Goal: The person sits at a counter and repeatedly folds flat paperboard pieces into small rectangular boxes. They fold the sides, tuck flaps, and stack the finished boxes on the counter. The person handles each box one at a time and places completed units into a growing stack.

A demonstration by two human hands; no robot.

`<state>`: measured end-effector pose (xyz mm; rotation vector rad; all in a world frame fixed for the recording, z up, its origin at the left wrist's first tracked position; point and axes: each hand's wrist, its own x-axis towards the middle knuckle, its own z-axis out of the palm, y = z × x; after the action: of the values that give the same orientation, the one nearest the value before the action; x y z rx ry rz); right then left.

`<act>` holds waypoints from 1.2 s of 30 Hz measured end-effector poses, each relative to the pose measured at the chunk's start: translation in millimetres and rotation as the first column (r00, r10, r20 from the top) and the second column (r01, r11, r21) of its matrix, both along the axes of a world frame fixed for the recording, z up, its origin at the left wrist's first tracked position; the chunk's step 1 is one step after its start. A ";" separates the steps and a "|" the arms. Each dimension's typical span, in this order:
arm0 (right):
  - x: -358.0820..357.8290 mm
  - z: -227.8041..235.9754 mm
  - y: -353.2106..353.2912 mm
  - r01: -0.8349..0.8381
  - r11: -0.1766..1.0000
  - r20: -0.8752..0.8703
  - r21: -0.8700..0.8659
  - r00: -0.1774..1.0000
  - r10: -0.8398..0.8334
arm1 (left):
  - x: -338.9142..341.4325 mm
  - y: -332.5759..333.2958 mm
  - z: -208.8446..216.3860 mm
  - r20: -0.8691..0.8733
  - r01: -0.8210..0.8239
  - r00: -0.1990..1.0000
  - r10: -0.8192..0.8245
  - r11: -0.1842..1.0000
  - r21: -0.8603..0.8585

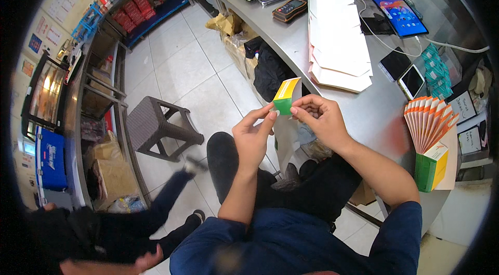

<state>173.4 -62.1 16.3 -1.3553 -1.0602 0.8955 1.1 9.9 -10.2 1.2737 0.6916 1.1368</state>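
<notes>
Two hands (323,120) are holding one small carton (285,99); one stool (150,125), one tablet (399,13) and perhaps eight nested cartons (430,125) are resting around.

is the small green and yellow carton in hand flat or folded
Partly folded, at least: the carton, held in the left hand and right hand, bends between yellow and green panels.

Downward fisheye view from head-height

A stool (156,124) is set at left. On the right bench (351,114), a tablet (399,12) is placed beyond a phone (412,82). Far left, red boxes (140,7) are stacked; nearer, a blue case (52,158) is kept.
</notes>
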 end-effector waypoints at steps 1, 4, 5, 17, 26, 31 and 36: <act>-1.7 -0.3 0.5 -0.014 1.000 -0.055 -0.016 0.998 0.013 | 1.0 -0.1 -0.4 -0.015 0.003 1.000 -0.003 1.000 -0.004; -2.8 -0.7 -0.1 -0.069 0.995 -0.161 -0.078 0.985 0.056 | 3.0 -2.2 -3.5 0.011 0.028 1.000 -0.028 1.000 -0.011; -3.1 -0.3 -0.2 -0.090 0.991 -0.188 -0.098 0.980 0.070 | 2.6 -2.3 -3.7 0.013 0.039 0.999 -0.039 0.999 -0.023; -0.5 -4.2 -2.1 -0.241 0.970 -0.061 -0.038 0.969 0.239 | 1.2 -4.1 0.4 0.055 0.087 0.995 -0.083 0.993 -0.075; -0.6 -10.4 -3.6 -0.263 0.963 -0.219 -0.060 0.945 0.244 | -5.5 -1.3 4.8 -0.023 0.126 0.991 -0.130 0.985 -0.120; -12.1 0.3 -7.2 -0.168 0.986 -0.132 -0.001 0.977 0.166 | -1.3 -4.5 5.8 0.036 0.133 0.991 -0.131 0.990 -0.056; -21.3 1.7 -12.7 -0.086 0.992 0.092 0.097 0.993 0.077 | 0.1 -5.6 4.8 -0.031 0.084 0.996 -0.084 0.996 0.002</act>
<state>152.1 -74.8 18.0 -1.2843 -1.2203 0.8362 1.2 4.3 -5.3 1.3136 0.6535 1.0514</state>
